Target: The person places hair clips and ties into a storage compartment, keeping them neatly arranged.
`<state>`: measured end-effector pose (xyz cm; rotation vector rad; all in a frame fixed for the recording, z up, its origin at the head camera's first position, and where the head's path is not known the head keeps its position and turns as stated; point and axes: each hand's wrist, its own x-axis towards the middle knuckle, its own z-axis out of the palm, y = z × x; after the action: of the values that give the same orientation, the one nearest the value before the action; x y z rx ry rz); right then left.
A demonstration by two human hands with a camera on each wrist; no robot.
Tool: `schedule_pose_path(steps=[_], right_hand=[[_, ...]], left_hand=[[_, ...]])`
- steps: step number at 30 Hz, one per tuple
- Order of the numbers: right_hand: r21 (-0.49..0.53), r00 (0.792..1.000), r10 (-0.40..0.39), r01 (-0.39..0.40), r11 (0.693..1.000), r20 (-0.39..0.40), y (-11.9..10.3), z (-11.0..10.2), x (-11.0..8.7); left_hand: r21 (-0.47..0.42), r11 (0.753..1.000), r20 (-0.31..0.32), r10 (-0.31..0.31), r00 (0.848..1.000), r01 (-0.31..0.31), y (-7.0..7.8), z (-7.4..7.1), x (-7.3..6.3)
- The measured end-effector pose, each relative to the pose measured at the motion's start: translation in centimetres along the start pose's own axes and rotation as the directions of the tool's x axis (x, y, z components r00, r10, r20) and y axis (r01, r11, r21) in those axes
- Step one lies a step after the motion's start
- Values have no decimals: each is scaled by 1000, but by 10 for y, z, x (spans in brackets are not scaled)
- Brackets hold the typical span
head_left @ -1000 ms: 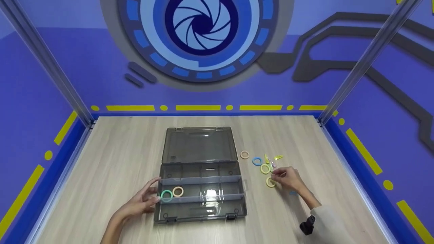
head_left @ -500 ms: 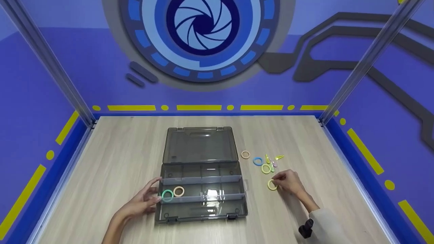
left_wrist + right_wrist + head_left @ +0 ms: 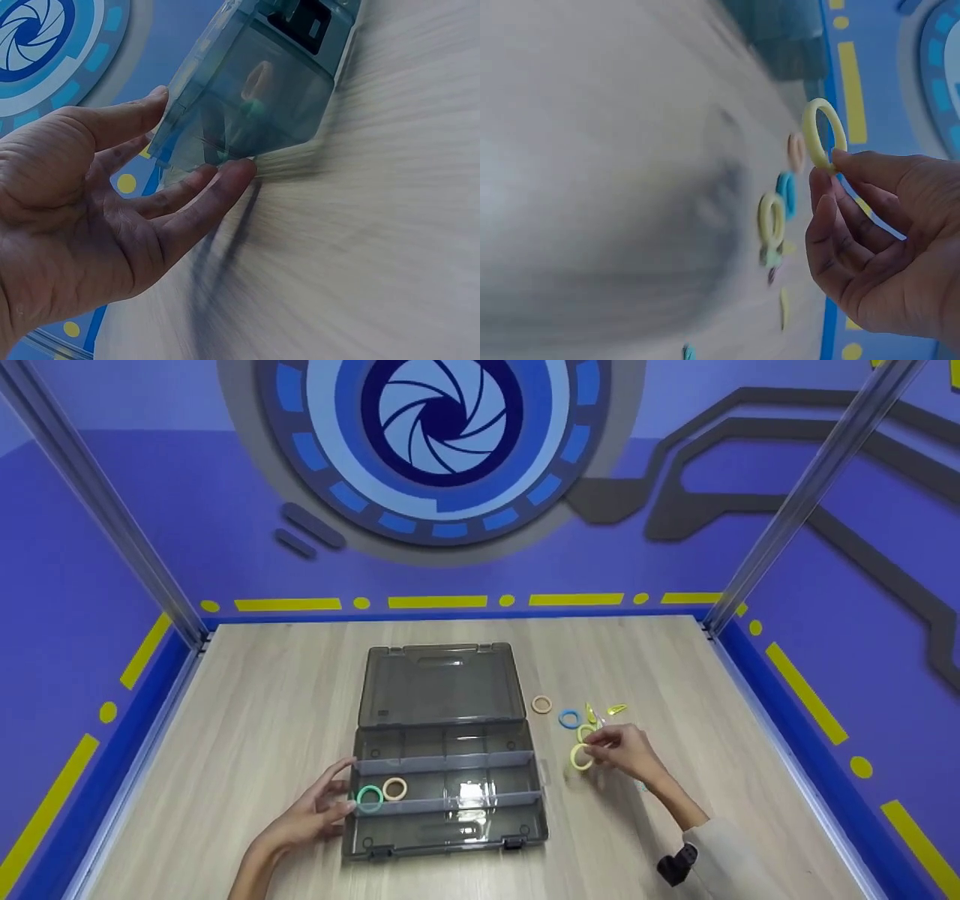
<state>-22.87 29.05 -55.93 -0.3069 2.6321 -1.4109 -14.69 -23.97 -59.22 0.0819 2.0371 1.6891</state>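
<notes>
My right hand (image 3: 628, 751) pinches a pale yellow hair tie (image 3: 810, 131) between thumb and fingertips. The tie is lifted above the table, right of the box. At the left, my left hand (image 3: 304, 814) touches the side wall of a smoky clear organizer box (image 3: 442, 690) with fairly straight fingers and thumb. The box lies with its lid folded back, and two dividers split it into three rows. In the middle row, at its left end, are a green hair tie (image 3: 370, 787) and a peach hair tie (image 3: 385, 790).
On the table right of the box lie another peach hair tie (image 3: 534, 705), a blue one (image 3: 561, 720) and a second yellow one (image 3: 580, 733). Small hair clips sit beside them, including a yellow clip (image 3: 616, 709). A teal clip (image 3: 689, 352) shows lower in the right wrist view.
My right hand has picked the yellow hair tie up off the table and moved it slightly left and away from me. The left hand stays at the box's side.
</notes>
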Motion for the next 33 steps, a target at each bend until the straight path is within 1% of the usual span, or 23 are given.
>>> schedule_pose_path(steps=[2,4,6,10,14,16,18,19,21,25,30,33], right_hand=[[95,999,9,-13,995,42,-17,7,6],[173,997,12,-26,985,82,-35,17,12],[223,991,-13,-17,975,133,-50,29,18],[256,979,-45,-7,967,197,-66,60,25],[263,970,-68,4,965,232,-72,97,29],[267,963,-103,34,963,249,-73,113,30],[256,955,-146,79,963,257,-75,126,30],[242,951,-176,113,964,256,-75,131,30],[198,944,-226,180,964,241,-76,140,30],[72,939,-292,283,956,182,-75,152,29],[20,928,-335,336,941,161,-75,164,28],[-11,930,-336,341,940,148,-75,170,29]], left_hand=[[6,1000,-3,9,1000,-9,1,-2,0],[10,1000,-9,12,1000,-12,2,-3,0],[14,1000,-16,7,1000,-7,2,-4,-1],[15,1000,-13,-14,1000,15,0,-5,-3],[6,1000,6,-7,1000,7,-4,-6,-3],[-1,1000,16,-1,1000,1,-5,-5,-3],[-4,1000,17,-4,1000,4,-5,-4,-3],[-4,1000,15,-6,1000,6,-5,-3,-3],[-3,1000,8,-8,1000,8,-5,-1,-2],[-4,1000,-8,-8,1000,8,-4,1,-1],[-4,1000,-12,3,1000,-4,-1,1,-1],[-3,1000,0,29,1000,-29,2,0,-1]])
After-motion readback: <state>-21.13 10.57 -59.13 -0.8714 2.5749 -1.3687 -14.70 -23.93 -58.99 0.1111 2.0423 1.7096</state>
